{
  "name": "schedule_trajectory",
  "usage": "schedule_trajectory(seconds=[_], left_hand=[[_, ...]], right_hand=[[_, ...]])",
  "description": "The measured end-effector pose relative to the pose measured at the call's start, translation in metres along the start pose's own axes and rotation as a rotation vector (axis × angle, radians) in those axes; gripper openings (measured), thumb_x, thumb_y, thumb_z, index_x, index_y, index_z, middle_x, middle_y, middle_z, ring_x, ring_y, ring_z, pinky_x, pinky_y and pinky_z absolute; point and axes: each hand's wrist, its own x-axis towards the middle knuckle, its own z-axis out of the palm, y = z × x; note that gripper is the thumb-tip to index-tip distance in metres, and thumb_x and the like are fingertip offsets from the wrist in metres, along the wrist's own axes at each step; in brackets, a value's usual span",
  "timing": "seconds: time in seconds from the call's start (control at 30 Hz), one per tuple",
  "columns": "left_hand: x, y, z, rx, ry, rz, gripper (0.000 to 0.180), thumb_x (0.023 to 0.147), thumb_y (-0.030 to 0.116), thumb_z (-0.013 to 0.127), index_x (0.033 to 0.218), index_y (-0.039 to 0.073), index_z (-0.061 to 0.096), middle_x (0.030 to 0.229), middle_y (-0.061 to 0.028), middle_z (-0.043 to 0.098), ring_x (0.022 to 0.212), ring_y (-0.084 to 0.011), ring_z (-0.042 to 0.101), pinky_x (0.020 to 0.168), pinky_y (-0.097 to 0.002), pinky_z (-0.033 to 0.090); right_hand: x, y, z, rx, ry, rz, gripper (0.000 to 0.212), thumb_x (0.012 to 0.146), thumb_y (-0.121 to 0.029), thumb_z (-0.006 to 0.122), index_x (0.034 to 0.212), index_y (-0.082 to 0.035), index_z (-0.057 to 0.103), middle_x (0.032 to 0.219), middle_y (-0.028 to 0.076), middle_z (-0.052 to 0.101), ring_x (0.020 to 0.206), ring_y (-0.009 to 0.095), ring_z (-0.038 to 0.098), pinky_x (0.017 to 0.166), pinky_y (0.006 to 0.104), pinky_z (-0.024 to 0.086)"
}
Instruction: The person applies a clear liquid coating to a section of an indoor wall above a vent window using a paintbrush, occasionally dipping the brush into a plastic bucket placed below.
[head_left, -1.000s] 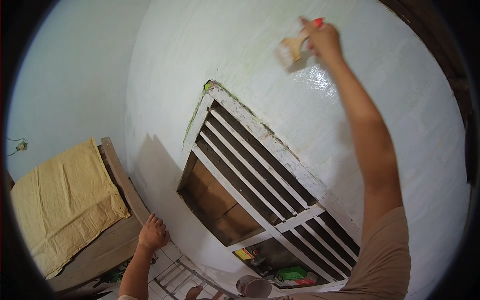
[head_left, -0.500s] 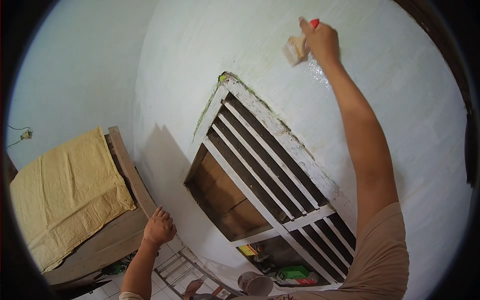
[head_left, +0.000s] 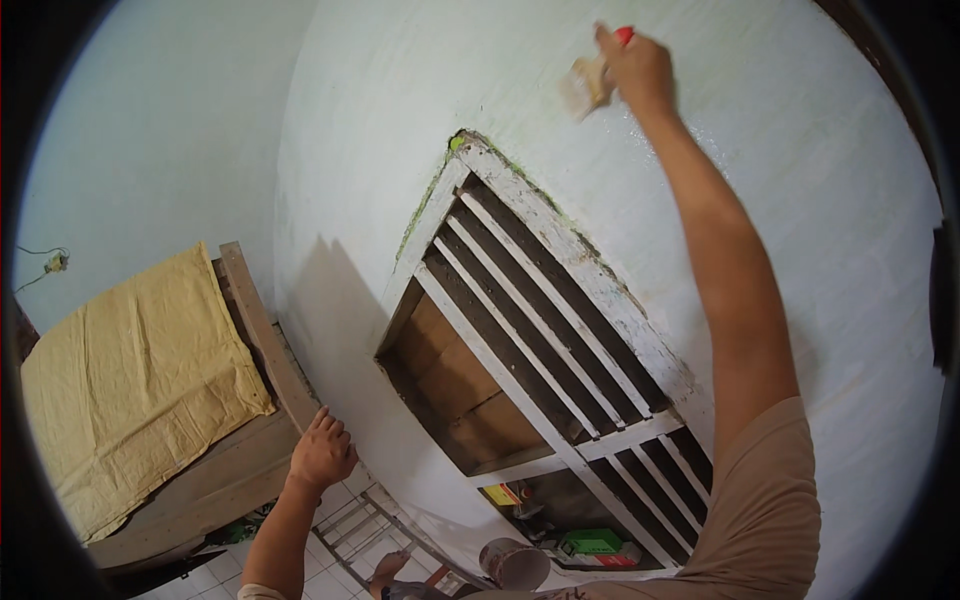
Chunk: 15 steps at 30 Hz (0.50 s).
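High on the pale wall [head_left: 370,110], my right hand [head_left: 640,75] is closed round the handle of a wide paintbrush [head_left: 588,88]. The brush has a red handle end and pale bristles, blurred by motion and set against the wall. Wet, shiny paint shows beside my right forearm. Down at the left, my left hand [head_left: 323,452] has its fingers curled at the near end of a wooden board [head_left: 265,335], seemingly gripping it. That board edges a raised wooden piece, and the underside of my fingers is hidden.
A white slatted wooden frame [head_left: 530,300] with openings is set in the wall. A yellowish sheet [head_left: 140,390] covers the wooden piece at left. Below are a ladder [head_left: 365,530], a foot [head_left: 390,568], a paint-stained bucket [head_left: 515,564] and a green box [head_left: 590,541] in a recess.
My right hand and the paintbrush have shifted slightly up and left along the wall. The view has tilted a little; my left hand stays at the board.
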Motion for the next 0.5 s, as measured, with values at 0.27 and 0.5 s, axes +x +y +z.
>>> schedule_trajectory(seconds=[0.27,0.5], left_hand=[[0.003,0.0,0.001,0.0,0.006,0.012,0.019,0.079,0.018,0.069,0.079,-0.001,0.072,0.09,-0.0176,0.066,0.102,-0.0356,0.064,0.12,-0.0485,0.037],[0.002,0.001,-0.004,-0.021,-0.047,-0.021,0.016,0.079,0.017,0.068,0.079,0.001,0.071,0.087,-0.0165,0.065,0.101,-0.0331,0.064,0.12,-0.0489,0.036]], right_hand=[[-0.019,-0.011,0.057,0.031,-0.064,0.027,0.055,0.091,-0.055,0.069,0.075,-0.003,0.072,0.057,0.01,0.067,0.047,0.018,0.064,0.051,0.0329,0.054],[-0.023,-0.007,0.059,-0.099,-0.099,0.029,0.058,0.092,-0.057,0.061,0.07,-0.004,0.071,0.059,0.011,0.068,0.054,0.023,0.069,0.067,0.0371,0.058]])
